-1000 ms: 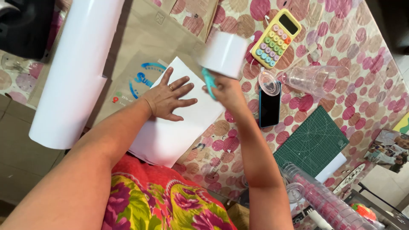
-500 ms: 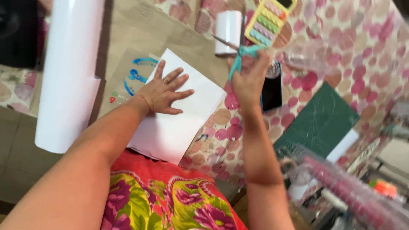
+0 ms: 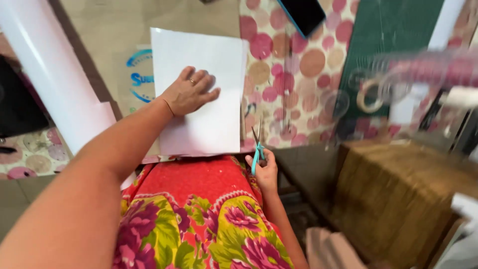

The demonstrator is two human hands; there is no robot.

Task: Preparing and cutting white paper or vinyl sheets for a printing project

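Paper dominates the scene: a white paper sheet [image 3: 199, 94] lies flat on the table [image 3: 294, 74], which is covered with a cloth of pink and brown dots. The left hand [image 3: 188, 92] rests palm down on the middle of the sheet, fingers spread and slightly bent, a ring on one finger, holding nothing but pressing the sheet. Just off the sheet's lower right corner, at the near edge of the table, the right hand [image 3: 265, 171] is closed around the teal handles of a pair of scissors [image 3: 257, 147]; the blades point up toward the sheet's bottom edge, and whether they touch the paper cannot be told. Left of the sheet a thick white paper roll [image 3: 55, 84] lies slanting across the table. Beneath the sheet's left part sits a tan board with a blue printed mark [image 3: 137, 74]. Up and to the right of the sheet lies a dark phone [image 3: 303, 15], and farther right a green cutting mat [image 3: 393, 40]. Well to the right of the sheet the picture blurs, showing rings of clear tape [image 3: 371, 94]. Below the sheet, the person's lap wears a red flowered cloth [image 3: 194, 214].
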